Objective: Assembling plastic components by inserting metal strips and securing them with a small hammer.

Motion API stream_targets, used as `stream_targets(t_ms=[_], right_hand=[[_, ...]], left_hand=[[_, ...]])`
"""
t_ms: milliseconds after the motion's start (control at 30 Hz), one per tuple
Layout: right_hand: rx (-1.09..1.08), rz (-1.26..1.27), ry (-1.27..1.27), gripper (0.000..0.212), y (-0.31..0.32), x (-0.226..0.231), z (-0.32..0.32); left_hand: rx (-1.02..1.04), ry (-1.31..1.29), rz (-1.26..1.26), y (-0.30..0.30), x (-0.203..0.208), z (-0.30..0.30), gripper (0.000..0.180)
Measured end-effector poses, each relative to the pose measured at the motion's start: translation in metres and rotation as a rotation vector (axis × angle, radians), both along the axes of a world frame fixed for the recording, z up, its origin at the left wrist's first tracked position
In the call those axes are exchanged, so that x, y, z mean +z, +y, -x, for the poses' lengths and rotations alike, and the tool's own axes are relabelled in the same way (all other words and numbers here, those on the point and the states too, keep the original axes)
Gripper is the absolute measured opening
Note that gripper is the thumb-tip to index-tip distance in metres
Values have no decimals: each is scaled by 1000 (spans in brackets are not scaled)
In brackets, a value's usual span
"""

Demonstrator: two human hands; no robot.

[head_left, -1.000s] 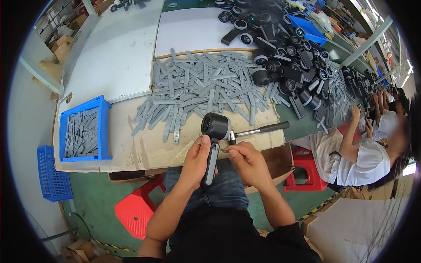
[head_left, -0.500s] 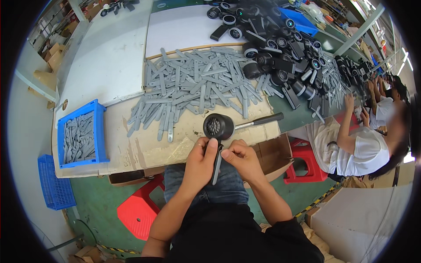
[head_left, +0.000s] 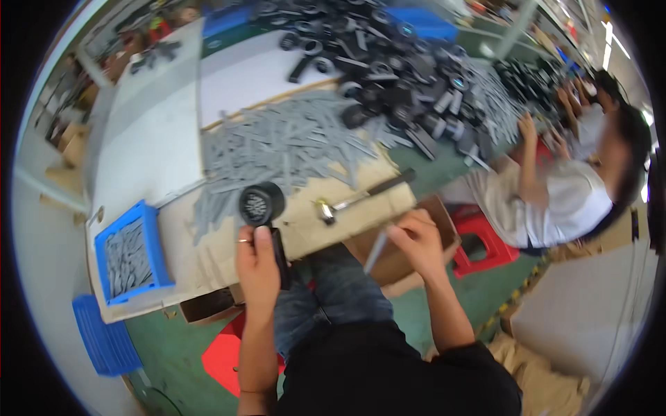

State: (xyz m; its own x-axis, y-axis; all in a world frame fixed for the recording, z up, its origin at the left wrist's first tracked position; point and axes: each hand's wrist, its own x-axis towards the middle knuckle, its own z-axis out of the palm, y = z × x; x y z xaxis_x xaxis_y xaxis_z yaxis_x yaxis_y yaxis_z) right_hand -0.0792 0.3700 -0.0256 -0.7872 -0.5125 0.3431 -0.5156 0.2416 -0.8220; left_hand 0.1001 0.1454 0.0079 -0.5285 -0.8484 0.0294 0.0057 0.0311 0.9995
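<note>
My left hand (head_left: 258, 272) is closed around the handle of a black handheld fan (head_left: 262, 204), whose round grilled head points up above my fingers. Off to the right, my right hand (head_left: 420, 243) pinches a thin grey strip (head_left: 376, 252) that slants down over the box, apart from the fan. Between the hands and farther back, a hammer (head_left: 368, 194) with a dark grip lies on the cardboard-covered bench edge. Behind these spreads a heap of loose grey strips (head_left: 277, 147), blurred by motion.
A blue crate (head_left: 161, 260) of grey strips sits at the left. Many black fans (head_left: 395, 73) are piled at the back right. An open cardboard box (head_left: 438, 216) is under the bench edge. At the right a person in a white shirt (head_left: 572, 197) works near a red stool (head_left: 485, 243).
My hands have drawn apart: the left with the fan to the left, the right to the right. The grey strip, earlier along the fan's handle, is now in my right hand. The view has shifted.
</note>
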Motion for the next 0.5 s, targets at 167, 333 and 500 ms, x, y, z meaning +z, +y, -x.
stream_targets(t_ms=[167,333,500], right_hand=[[-260,-400,-556,65,48,-131,8],[-463,-295,-804,71,68,-237,31],[-440,-440,-912,63,-18,-281,80]], left_hand=[[80,48,410,-22,-23,-5,23],[183,-26,44,-53,-63,18,37],[337,-140,179,-76,-87,-8,37]])
